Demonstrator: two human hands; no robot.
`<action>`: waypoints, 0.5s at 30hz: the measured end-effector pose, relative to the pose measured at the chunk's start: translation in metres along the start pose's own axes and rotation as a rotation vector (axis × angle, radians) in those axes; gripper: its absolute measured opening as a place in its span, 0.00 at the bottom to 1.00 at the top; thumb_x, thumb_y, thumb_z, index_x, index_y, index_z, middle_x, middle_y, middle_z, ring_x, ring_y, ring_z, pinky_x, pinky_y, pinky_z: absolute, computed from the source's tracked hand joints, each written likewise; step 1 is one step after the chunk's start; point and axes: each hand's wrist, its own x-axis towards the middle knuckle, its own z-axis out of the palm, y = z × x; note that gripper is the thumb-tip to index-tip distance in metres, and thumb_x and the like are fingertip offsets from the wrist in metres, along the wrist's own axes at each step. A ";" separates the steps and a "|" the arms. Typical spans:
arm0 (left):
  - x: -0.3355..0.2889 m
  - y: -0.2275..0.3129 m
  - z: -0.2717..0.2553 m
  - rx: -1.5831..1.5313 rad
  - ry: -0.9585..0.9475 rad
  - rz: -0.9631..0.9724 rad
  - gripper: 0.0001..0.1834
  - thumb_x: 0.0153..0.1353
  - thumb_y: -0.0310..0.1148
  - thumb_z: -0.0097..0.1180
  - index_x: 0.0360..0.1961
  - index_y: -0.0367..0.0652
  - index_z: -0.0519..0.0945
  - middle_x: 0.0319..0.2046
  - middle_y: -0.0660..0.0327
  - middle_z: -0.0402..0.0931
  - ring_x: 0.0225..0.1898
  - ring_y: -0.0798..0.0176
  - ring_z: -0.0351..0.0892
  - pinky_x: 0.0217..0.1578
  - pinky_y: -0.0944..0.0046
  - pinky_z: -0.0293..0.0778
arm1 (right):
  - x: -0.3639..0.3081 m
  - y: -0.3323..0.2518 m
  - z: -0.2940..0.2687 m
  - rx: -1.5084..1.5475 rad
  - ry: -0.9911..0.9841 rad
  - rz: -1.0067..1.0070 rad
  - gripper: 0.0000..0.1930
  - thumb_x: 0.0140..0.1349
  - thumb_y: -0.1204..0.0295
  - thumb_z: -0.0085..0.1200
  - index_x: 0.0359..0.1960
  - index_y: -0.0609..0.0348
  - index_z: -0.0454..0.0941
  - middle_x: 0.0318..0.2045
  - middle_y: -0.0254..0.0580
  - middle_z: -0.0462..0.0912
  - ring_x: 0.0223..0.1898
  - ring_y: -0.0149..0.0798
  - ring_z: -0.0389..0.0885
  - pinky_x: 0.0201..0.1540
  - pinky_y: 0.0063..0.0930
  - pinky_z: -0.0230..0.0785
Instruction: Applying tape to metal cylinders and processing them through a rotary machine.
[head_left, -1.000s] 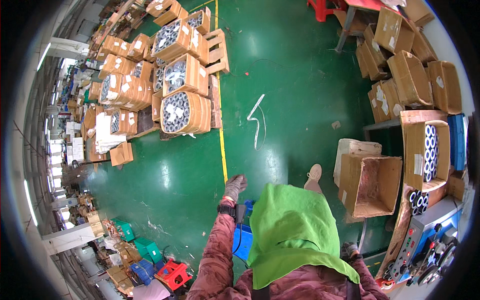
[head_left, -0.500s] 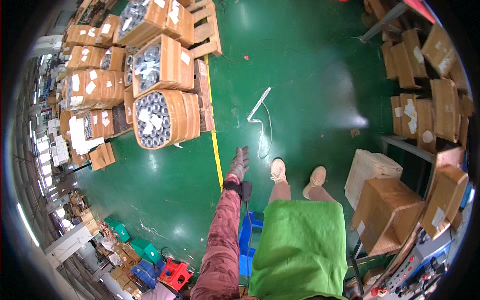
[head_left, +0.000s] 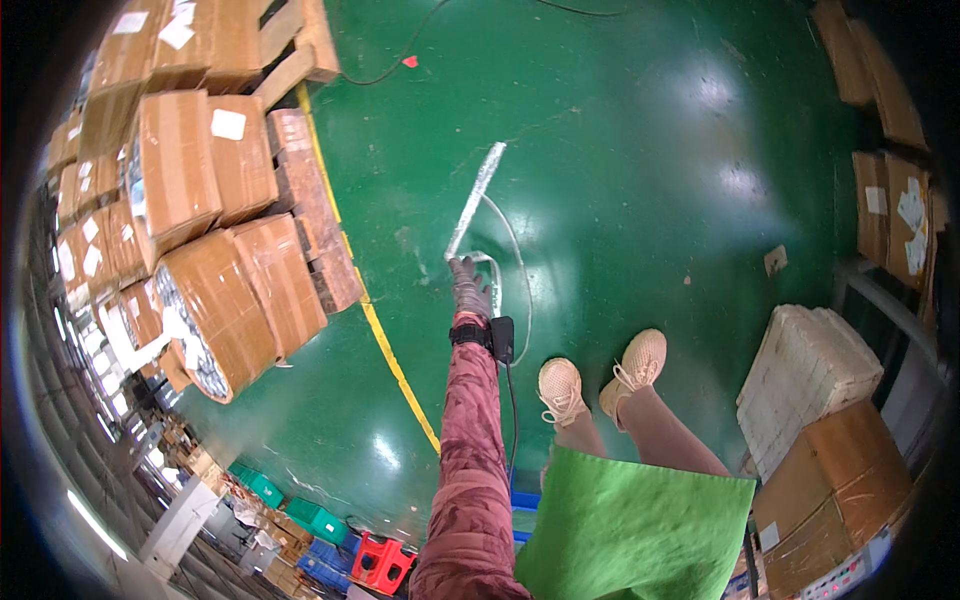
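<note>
My left hand (head_left: 471,288), in a grey glove, reaches out over the green floor with its fingers stretched and a little apart. Just beyond the fingertips is the bend of a long, crumpled whitish strip (head_left: 474,203), perhaps plastic film. A thin pale loop curves from it past the right side of the hand. Part of the strip is hidden behind the fingers, and whether they touch it I cannot tell. A black band with a small box (head_left: 503,340) and a cable sits at my left wrist. My right hand is out of view.
Cardboard boxes (head_left: 262,290) stand stacked on wooden pallets to the left, beside a yellow floor line (head_left: 385,352). On the right are a whitish block (head_left: 805,385), an open carton (head_left: 835,490) and a metal frame. A dark cable (head_left: 408,45) lies at the far side. A red stool (head_left: 381,563) stands behind left.
My left hand has moved forward to the bend of the whitish strip. The view has turned and come closer to the floor, and the feet have shifted.
</note>
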 end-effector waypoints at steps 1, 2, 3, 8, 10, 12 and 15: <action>-0.003 0.005 -0.011 0.001 -0.036 0.107 0.46 0.54 0.70 0.27 0.65 0.51 0.46 0.67 0.60 0.38 0.67 0.46 0.34 0.62 0.45 0.33 | 0.001 0.000 0.001 -0.005 -0.013 -0.005 0.11 0.56 0.63 0.49 0.29 0.56 0.77 0.19 0.38 0.78 0.19 0.36 0.76 0.24 0.30 0.66; -0.012 0.003 -0.005 -0.001 -0.092 0.198 0.46 0.55 0.69 0.28 0.65 0.47 0.46 0.67 0.60 0.38 0.67 0.47 0.33 0.62 0.46 0.32 | -0.002 0.007 0.003 0.005 -0.014 0.002 0.11 0.56 0.63 0.49 0.29 0.57 0.77 0.19 0.38 0.78 0.19 0.36 0.76 0.24 0.30 0.67; -0.032 0.001 -0.004 -0.098 -0.120 0.191 0.46 0.56 0.67 0.31 0.65 0.42 0.45 0.67 0.59 0.39 0.67 0.49 0.32 0.63 0.48 0.32 | -0.005 0.018 0.006 0.014 -0.016 0.003 0.11 0.56 0.63 0.49 0.29 0.57 0.77 0.19 0.38 0.78 0.19 0.37 0.76 0.24 0.31 0.67; -0.185 0.033 0.041 -0.154 -0.378 0.093 0.44 0.56 0.65 0.36 0.63 0.40 0.52 0.64 0.58 0.46 0.65 0.50 0.41 0.62 0.50 0.40 | -0.017 0.085 0.043 0.177 -0.041 -0.016 0.12 0.55 0.62 0.50 0.30 0.58 0.78 0.19 0.39 0.79 0.20 0.37 0.77 0.26 0.32 0.68; -0.261 0.061 0.064 -0.053 -0.463 0.110 0.41 0.57 0.63 0.39 0.61 0.42 0.57 0.61 0.60 0.55 0.59 0.53 0.54 0.59 0.50 0.49 | -0.031 0.128 0.064 0.233 -0.068 -0.019 0.13 0.55 0.62 0.51 0.30 0.59 0.79 0.19 0.39 0.80 0.21 0.38 0.77 0.27 0.32 0.69; -0.344 0.093 0.090 0.040 -0.563 0.144 0.40 0.57 0.62 0.41 0.61 0.41 0.57 0.60 0.60 0.56 0.56 0.54 0.57 0.57 0.51 0.51 | -0.039 0.168 0.093 0.303 -0.099 -0.038 0.13 0.55 0.61 0.51 0.31 0.59 0.79 0.19 0.40 0.80 0.21 0.38 0.78 0.28 0.33 0.69; -0.465 0.126 0.124 0.154 -0.740 0.215 0.35 0.57 0.56 0.46 0.57 0.39 0.63 0.54 0.59 0.65 0.48 0.58 0.67 0.52 0.54 0.59 | -0.038 0.217 0.143 0.358 -0.166 -0.088 0.14 0.55 0.61 0.52 0.31 0.60 0.80 0.19 0.40 0.80 0.22 0.39 0.78 0.29 0.33 0.70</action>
